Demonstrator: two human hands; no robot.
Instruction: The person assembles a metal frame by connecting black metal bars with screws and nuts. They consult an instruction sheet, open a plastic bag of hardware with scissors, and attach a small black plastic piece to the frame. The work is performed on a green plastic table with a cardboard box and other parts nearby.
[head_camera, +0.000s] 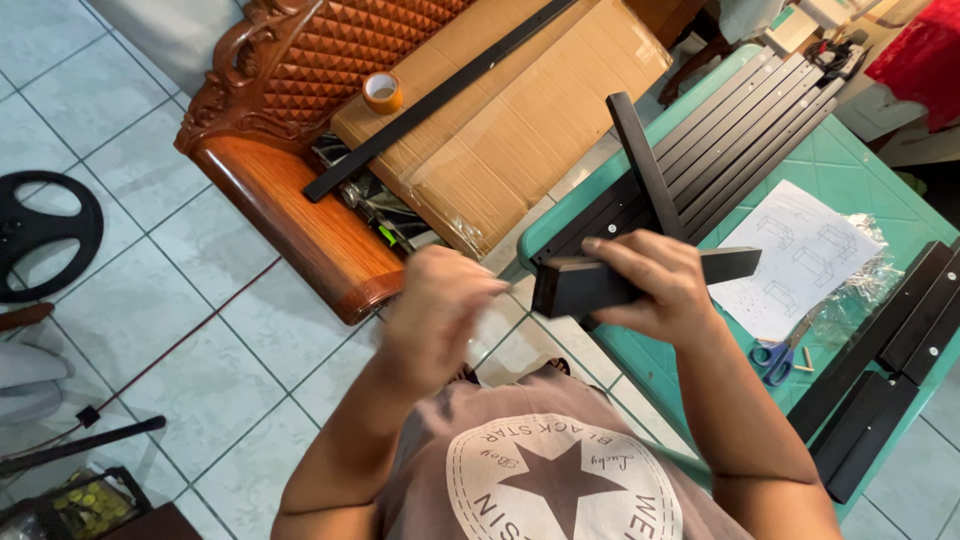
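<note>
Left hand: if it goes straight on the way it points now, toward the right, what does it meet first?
Most likely the near end of the black bar that the right hand holds. The left hand is blurred and points at that square end across a small gap. Depth is hard to judge from above, so it may pass slightly below.

The left hand (435, 305) is motion-blurred; what its fingers hold cannot be told. The middle of the black bar (575, 285) is covered by the right hand (655, 280). The scissors (772, 358) are partly hidden by that forearm. The black wheel (45, 232) is cut by the left edge.
</note>
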